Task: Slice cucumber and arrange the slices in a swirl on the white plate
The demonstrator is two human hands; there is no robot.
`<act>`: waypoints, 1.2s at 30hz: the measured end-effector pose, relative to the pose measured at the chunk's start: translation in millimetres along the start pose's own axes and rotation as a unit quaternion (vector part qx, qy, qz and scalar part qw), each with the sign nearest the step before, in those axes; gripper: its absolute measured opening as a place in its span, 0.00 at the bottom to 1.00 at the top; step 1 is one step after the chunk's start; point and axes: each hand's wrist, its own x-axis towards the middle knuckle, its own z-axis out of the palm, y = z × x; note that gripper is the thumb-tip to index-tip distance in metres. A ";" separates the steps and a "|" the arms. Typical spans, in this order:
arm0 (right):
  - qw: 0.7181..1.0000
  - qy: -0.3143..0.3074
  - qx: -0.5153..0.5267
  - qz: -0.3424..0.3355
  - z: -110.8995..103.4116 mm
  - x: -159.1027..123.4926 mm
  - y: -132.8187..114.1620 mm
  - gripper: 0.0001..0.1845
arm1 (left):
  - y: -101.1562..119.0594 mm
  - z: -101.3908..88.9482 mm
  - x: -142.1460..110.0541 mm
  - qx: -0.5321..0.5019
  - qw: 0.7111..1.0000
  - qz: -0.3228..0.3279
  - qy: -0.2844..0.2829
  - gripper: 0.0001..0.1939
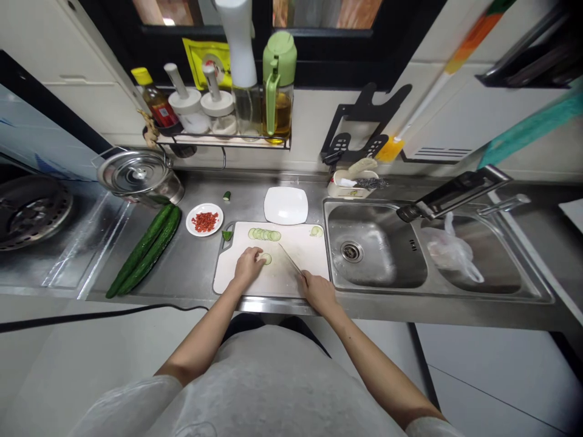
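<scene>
My left hand (247, 266) is over the middle of the white cutting board (282, 283), with thumb and fingertips closed on a pale round cucumber slice (267, 259). My right hand (319, 292) grips a knife (290, 260) by its handle, the thin blade pointing up and left across the board, a little right of the slice. Above my left hand, a row of overlapping cucumber slices (264, 234) lies along the board's far side. A few more cucumber pieces (316, 231) rest in its far right corner. A green cucumber end (226, 235) sits at the upper left corner.
Whole cucumbers (148, 249) lie at the left beside a small plate of chopped red bits (197, 230) and a lidded steel pot (170, 185). An empty white plate (286, 205) stands behind the board. To the right is a steel sink (378, 243); a seasoning rack (218, 141) hangs above.
</scene>
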 end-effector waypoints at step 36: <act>0.992 -0.015 -0.084 -0.096 -8.4 -11.0 -29.8 0.14 | -6.3 16.7 -11.8 -0.076 0.994 -0.039 0.068 0.14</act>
